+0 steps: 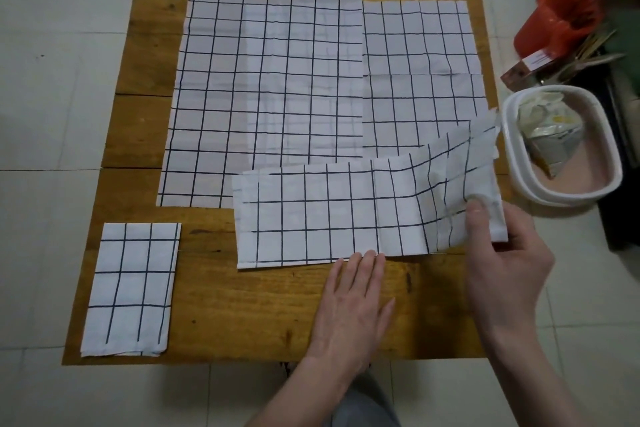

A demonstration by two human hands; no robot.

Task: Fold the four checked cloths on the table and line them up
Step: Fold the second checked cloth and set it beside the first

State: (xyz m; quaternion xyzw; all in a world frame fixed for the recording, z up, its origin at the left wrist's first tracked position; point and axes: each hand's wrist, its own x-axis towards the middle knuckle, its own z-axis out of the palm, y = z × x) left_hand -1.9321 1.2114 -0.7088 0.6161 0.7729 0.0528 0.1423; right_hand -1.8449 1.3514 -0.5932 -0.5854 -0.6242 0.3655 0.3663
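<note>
- On the wooden table [242, 305], 4 checked cloths are lying: a large open cloth [263, 90] is covering the middle and far side, and its far edge is running close to the table's far edge.
- A half-folded cloth [422, 80] is sitting just right of it, reaching almost to the table's right edge.
- A small folded cloth [131, 288] is resting at the near left corner, its lower edge nearly at the table's near edge; bare wood is showing between it and the hands.
- A long folded strip [329, 215] is lying across the near middle, overlapping the large cloth's near corner.
- The left hand [353, 302] is lying flat, fingers straight, fingertips pressing the strip's near edge.
- The right hand [505, 253] is pinching the strip's right end between thumb and fingers, lifting it off the table.
- A white tub [512, 135] is standing just beyond the right edge, beside a red container [554, 21]; a small label there is too blurred to read.
</note>
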